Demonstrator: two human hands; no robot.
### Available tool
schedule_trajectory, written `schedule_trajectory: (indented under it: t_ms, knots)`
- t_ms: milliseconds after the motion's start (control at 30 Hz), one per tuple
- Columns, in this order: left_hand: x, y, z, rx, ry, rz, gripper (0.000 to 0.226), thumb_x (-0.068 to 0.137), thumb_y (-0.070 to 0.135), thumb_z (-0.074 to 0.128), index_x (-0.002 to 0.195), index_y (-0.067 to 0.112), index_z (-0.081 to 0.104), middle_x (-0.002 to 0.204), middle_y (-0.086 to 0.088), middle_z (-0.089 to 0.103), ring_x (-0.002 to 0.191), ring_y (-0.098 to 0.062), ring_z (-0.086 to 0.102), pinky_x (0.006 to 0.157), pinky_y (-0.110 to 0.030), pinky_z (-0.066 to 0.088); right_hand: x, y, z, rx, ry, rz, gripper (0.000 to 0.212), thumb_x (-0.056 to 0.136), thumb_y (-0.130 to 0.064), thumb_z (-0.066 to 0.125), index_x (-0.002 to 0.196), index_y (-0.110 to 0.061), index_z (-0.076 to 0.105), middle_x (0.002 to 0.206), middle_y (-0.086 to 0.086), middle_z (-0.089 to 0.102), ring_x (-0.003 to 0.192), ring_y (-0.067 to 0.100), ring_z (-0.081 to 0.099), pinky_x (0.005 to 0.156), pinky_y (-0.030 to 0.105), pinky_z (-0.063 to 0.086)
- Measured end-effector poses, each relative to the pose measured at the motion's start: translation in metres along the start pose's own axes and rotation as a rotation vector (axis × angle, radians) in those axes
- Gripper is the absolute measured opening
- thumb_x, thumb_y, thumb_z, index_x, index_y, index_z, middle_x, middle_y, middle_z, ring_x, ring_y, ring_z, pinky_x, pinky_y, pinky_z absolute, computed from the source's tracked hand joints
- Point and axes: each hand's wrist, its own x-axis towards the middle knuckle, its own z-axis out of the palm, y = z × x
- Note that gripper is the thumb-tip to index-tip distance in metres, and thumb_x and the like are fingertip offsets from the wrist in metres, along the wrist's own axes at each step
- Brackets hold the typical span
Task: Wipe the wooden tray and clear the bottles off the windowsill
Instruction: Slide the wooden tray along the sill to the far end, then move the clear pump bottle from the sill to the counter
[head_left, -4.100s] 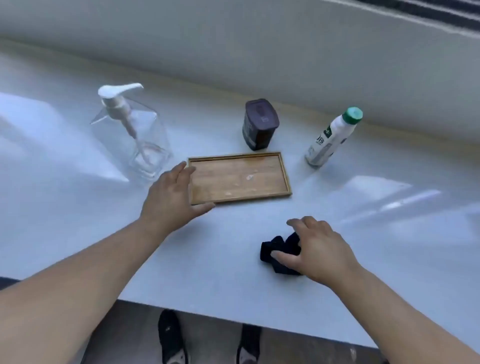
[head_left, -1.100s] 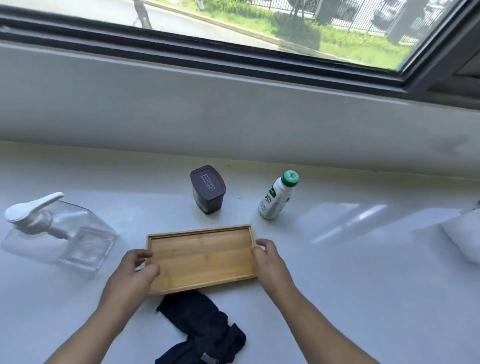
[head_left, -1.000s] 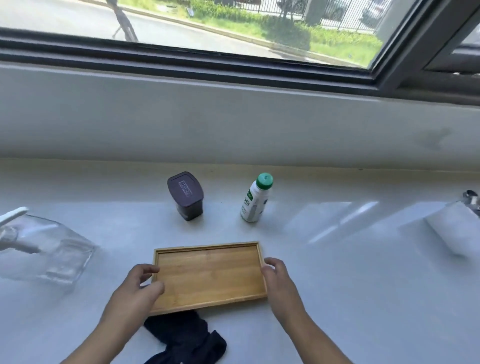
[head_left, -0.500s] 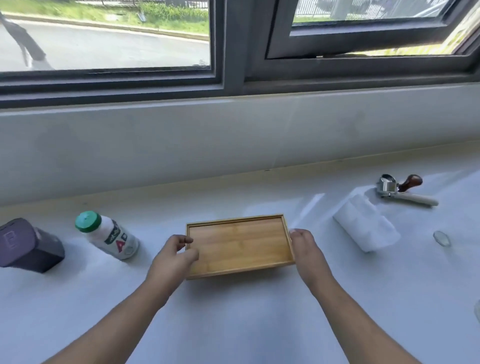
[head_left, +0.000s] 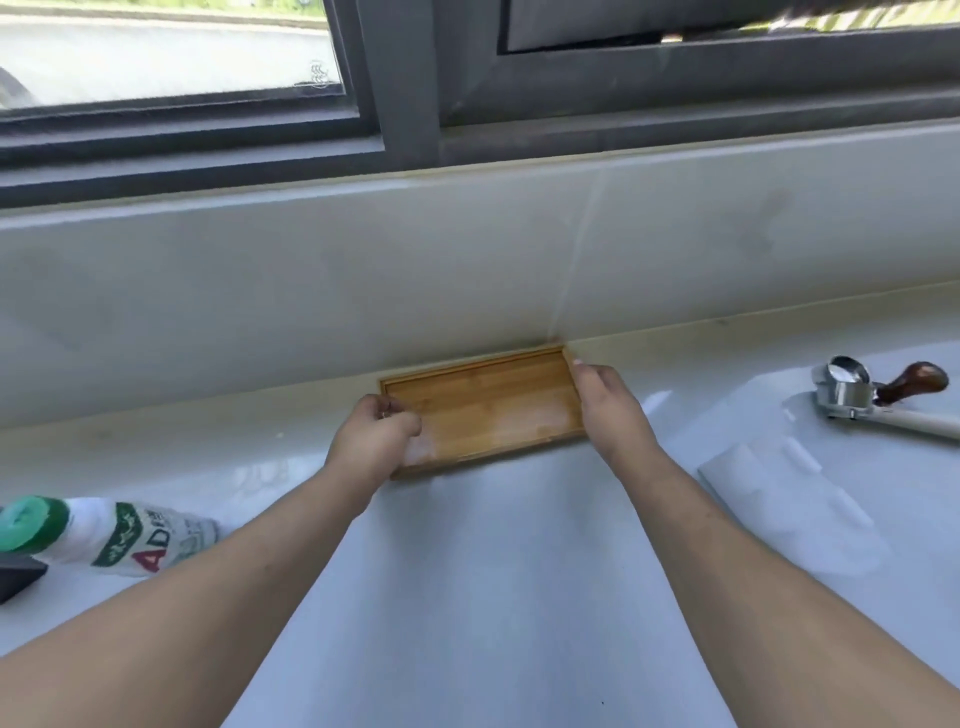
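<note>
The wooden tray (head_left: 483, 405) lies flat on the white windowsill (head_left: 519, 571), its far edge against the back wall under the window. My left hand (head_left: 371, 436) grips the tray's left end and my right hand (head_left: 610, 410) holds its right end. A white bottle with a green cap (head_left: 109, 535) stands tilted in view at the far left. A dark container's corner (head_left: 15, 577) shows at the left edge beside it. The pump bottle and the dark cloth are out of view.
A folded white cloth (head_left: 789, 509) lies to the right of the tray. Behind it rests a metal coffee tool with a brown knob and white handle (head_left: 878, 400). A grey window frame (head_left: 410, 104) rises above the back wall.
Both hands carried the tray to the right along the sill and pushed it back against the wall. The bottles have slid to the left edge of view.
</note>
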Motion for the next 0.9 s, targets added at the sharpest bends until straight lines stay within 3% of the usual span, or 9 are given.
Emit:
schedule_trajectory:
  t_ms: [100,167,267,367,533,767,900]
  knots:
    - [-0.013,0.006,-0.006,0.096,-0.006,0.068,0.049,0.09,0.026,0.069,0.137,0.023,0.054,0.117,0.001,0.066,0.097,-0.023,0.066,0.073,-0.03,0.046,-0.015,0.004,0.009,-0.011,0.044,-0.078,0.058,0.104,-0.054,0.046,0.156,-0.028,0.043,0.156,0.001,0.052,0.14,0.025,0.049,0.099,0.031,0.034]
    - [-0.033,0.007,-0.02,0.206,-0.017,0.124,0.063,0.088,0.034,0.068,0.147,0.027,0.049,0.13,-0.003,0.064,0.11,-0.028,0.065,0.079,-0.029,0.045,-0.046,0.009,0.022,-0.067,0.078,-0.148,0.061,0.102,-0.051,0.053,0.158,-0.03,0.04,0.16,-0.002,0.048,0.138,0.022,0.051,0.1,0.031,0.037]
    - [-0.063,0.006,-0.06,0.38,-0.03,0.255,0.062,0.086,0.041,0.067,0.145,0.032,0.05,0.134,-0.001,0.064,0.116,-0.027,0.064,0.085,-0.034,0.052,-0.099,0.013,0.051,-0.165,0.032,-0.216,0.055,0.098,-0.048,0.06,0.15,-0.035,0.049,0.152,-0.002,0.053,0.104,0.015,0.06,0.089,0.035,0.044]
    - [-0.088,0.009,-0.122,0.5,0.049,0.432,0.059,0.087,0.036,0.066,0.143,0.027,0.053,0.144,0.001,0.058,0.136,-0.023,0.048,0.106,-0.035,0.045,-0.141,-0.009,0.087,-0.251,-0.024,-0.333,0.051,0.096,-0.046,0.064,0.145,-0.036,0.054,0.151,-0.001,0.054,0.129,0.023,0.053,0.095,0.041,0.047]
    - [-0.142,-0.012,-0.265,0.505,0.323,0.605,0.059,0.086,0.04,0.067,0.141,0.023,0.056,0.146,0.001,0.057,0.137,-0.025,0.047,0.113,-0.038,0.042,-0.233,-0.099,0.154,-0.313,-0.019,-0.632,0.05,0.097,-0.038,0.065,0.144,-0.022,0.058,0.149,0.004,0.058,0.141,0.027,0.046,0.112,0.046,0.04]
    - [-0.232,-0.127,-0.48,0.45,0.612,0.569,0.061,0.087,0.038,0.069,0.144,0.026,0.053,0.16,0.003,0.045,0.148,-0.02,0.035,0.119,-0.036,0.032,-0.408,-0.174,0.296,-0.246,-0.151,-0.928,0.052,0.094,-0.044,0.063,0.14,-0.021,0.06,0.142,0.0,0.061,0.135,0.02,0.052,0.108,0.034,0.039]
    - [-0.271,-0.203,-0.584,0.451,0.737,0.465,0.062,0.085,0.037,0.072,0.143,0.026,0.053,0.16,0.002,0.046,0.147,-0.021,0.037,0.118,-0.039,0.035,-0.479,-0.177,0.395,-0.3,-0.286,-0.953,0.051,0.091,-0.042,0.066,0.138,-0.021,0.062,0.131,0.003,0.066,0.126,0.024,0.058,0.109,0.039,0.045]
